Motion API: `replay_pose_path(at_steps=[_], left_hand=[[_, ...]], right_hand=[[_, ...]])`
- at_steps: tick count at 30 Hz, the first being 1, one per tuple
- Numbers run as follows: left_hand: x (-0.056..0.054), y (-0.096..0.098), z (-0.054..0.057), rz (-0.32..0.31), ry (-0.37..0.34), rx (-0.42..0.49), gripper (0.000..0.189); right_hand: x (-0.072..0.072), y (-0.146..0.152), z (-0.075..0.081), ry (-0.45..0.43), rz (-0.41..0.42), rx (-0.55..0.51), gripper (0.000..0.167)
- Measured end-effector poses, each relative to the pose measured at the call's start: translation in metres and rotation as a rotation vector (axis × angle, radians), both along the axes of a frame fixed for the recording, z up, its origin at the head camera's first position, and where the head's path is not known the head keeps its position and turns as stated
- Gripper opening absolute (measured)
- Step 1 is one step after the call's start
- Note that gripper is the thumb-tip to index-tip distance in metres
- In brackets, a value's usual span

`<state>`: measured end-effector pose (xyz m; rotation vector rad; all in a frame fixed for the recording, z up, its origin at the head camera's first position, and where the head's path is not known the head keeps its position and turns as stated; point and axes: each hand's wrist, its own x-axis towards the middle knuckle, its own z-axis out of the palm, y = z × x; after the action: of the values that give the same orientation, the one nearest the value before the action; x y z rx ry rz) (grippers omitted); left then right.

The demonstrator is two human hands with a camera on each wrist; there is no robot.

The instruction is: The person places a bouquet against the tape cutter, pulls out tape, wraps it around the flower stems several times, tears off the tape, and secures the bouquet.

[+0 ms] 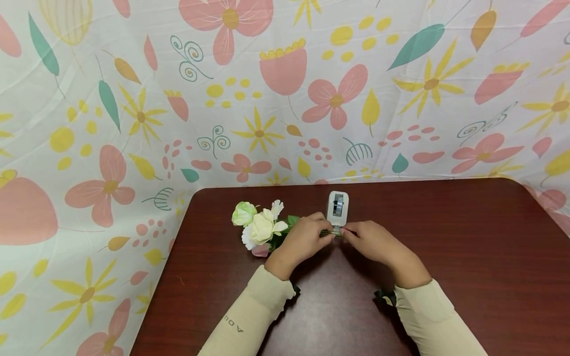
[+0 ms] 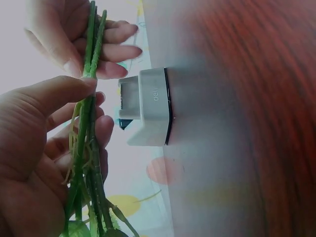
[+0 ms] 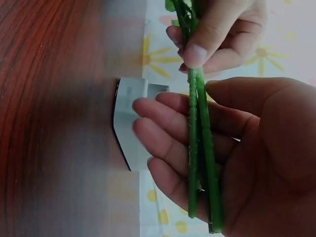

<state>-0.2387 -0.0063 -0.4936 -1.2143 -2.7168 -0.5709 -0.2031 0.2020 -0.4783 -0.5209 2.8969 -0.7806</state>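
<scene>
- Bouquet of cream, pale-green and pink flowers on green stems point(image 1: 262, 228): it is in the left hand point(image 1: 307, 235), whose thumb and fingers pinch the stems, with the blooms out to that hand's left.
- Right hand point(image 1: 371, 241): fingers loosely extended behind the green, rod-like stem ends point(image 3: 210, 168), which cross in front of them; its thumb tip is at the stems or just beside them, and whether it presses cannot be told.
- Pale, shiny patch point(image 2: 89, 77) on the stems, right at the left thumb's tip; too blurred to tell what it is.
- White, rounded plastic tape dispenser point(image 1: 337, 210), just beyond the fingertips of both hands, upright on the table, a roll set in its top opening.
- Cream long sleeves point(image 1: 242, 316) behind both hands, with a dark wrist strap point(image 1: 385, 297) showing at the right one.
- Dark red-brown wood-grain table point(image 1: 490, 247) beneath the hands, spreading to either side.
- White cloth printed with pink, yellow and teal flowers and leaves point(image 1: 276, 118), hanging farthest out, past the table's far edge.
</scene>
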Motion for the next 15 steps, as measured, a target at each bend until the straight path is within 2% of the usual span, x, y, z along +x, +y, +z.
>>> replay_pose_path(at_steps=[8, 15], left_hand=[[0.0016, 0.0011, -0.0016, 0.04, 0.022, 0.019, 0.011], [0.0009, 0.0039, -0.0049, 0.071, 0.024, 0.019, 0.009]], right_hand=[[0.0005, -0.0011, 0.001, -0.056, 0.009, -0.052, 0.023], [0.0007, -0.0001, 0.0025, -0.055, -0.011, -0.075, 0.016]])
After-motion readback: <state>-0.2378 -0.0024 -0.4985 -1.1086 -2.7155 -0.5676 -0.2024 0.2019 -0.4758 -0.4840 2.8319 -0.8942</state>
